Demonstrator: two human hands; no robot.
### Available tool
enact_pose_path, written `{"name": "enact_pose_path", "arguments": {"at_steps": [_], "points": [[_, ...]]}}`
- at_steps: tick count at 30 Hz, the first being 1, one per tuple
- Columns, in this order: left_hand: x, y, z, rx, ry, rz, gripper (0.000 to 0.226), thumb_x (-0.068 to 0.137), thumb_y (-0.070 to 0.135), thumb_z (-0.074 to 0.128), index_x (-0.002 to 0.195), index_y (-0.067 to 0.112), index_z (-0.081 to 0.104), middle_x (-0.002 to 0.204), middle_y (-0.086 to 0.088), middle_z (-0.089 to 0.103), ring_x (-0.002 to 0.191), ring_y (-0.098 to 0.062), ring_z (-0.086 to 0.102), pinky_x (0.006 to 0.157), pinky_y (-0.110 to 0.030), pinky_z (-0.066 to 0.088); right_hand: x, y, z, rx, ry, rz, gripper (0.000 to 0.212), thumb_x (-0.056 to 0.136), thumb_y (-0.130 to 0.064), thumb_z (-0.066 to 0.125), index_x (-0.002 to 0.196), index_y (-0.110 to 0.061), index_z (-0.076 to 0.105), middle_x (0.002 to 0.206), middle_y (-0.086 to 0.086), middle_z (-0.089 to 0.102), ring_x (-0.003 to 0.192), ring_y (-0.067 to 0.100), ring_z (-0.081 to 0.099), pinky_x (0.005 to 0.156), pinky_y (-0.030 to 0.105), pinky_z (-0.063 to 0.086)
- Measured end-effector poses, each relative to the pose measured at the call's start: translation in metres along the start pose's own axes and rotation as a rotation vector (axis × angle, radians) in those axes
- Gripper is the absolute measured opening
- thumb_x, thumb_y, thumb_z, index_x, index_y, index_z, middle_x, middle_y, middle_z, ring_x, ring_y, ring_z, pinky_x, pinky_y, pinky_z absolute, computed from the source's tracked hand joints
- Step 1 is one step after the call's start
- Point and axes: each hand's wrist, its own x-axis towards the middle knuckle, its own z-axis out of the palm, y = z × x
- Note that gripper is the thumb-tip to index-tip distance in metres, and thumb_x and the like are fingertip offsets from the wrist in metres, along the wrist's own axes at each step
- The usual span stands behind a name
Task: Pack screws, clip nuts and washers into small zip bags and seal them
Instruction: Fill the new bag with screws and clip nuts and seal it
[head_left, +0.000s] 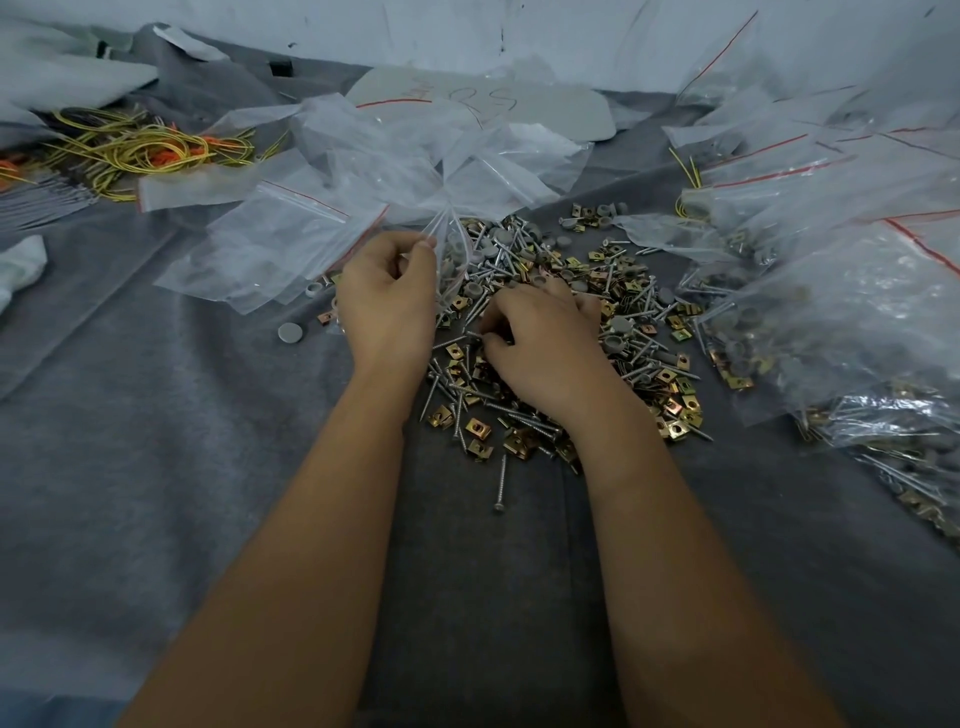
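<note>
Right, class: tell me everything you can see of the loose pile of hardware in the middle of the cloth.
The pile is a loose heap on the grey cloth, mixing silver metal screws, brass-coloured square clip nuts with a centre hole, and grey round caps or washers. It spreads thin at its edges; one screw lies apart at the near side. The right hand rests on it, fingers curled into the pieces. The left hand pinches a clear bag at its left edge. Filled bags lie to its right.

The right hand (540, 353) covers part of the hardware pile (561, 332), and its fingertips are hidden among the screws, so any grip is unclear. Right of the pile, the filled bags (857, 332) are cut off by the frame edge, their contents blurred.
</note>
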Motion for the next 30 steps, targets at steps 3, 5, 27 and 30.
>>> {"name": "enact_pose_path", "arguments": {"at_steps": [3, 5, 27, 30], "points": [[-0.001, -0.001, 0.000, 0.019, -0.015, 0.010, 0.015, 0.093, 0.011, 0.056, 0.084, 0.018, 0.067, 0.058, 0.003, 0.046, 0.043, 0.000, 0.035, 0.044, -0.015, 0.030, -0.001, 0.000, -0.001, 0.017, 0.120, -0.010, 0.011, 0.096, -0.025, 0.048, 0.099, -0.024, 0.058, 0.096, -0.010, 0.059, 0.106, 0.018, 0.045, 0.091, 0.036, 0.019], [-0.002, -0.002, 0.000, 0.041, -0.049, 0.028, 0.016, 0.092, 0.012, 0.056, 0.083, 0.020, 0.067, 0.058, 0.003, 0.047, 0.045, -0.001, 0.036, 0.045, -0.017, 0.030, -0.001, -0.001, -0.004, 0.087, 0.202, 0.005, 0.009, 0.097, -0.022, 0.049, 0.097, -0.023, 0.058, 0.091, -0.008, 0.060, 0.097, 0.017, 0.051, 0.089, 0.032, 0.023], [-0.003, -0.003, 0.000, 0.164, -0.138, 0.078, 0.020, 0.091, 0.020, 0.058, 0.081, 0.035, 0.066, 0.062, 0.007, 0.054, 0.051, -0.001, 0.043, 0.053, -0.024, 0.037, 0.000, -0.001, -0.013, 0.403, 0.330, 0.108, 0.023, 0.086, -0.007, 0.055, 0.091, -0.020, 0.073, 0.096, -0.005, 0.064, 0.097, 0.016, 0.059, 0.089, 0.039, 0.050], [-0.004, -0.003, 0.000, 0.153, -0.132, 0.083, 0.024, 0.091, 0.018, 0.058, 0.076, 0.036, 0.064, 0.063, 0.006, 0.056, 0.050, 0.001, 0.043, 0.050, -0.019, 0.035, -0.002, 0.001, -0.012, 0.072, 0.102, 0.088, 0.022, 0.082, -0.021, 0.056, 0.093, -0.028, 0.074, 0.110, -0.003, 0.061, 0.111, 0.022, 0.044, 0.096, 0.037, 0.034]]}}
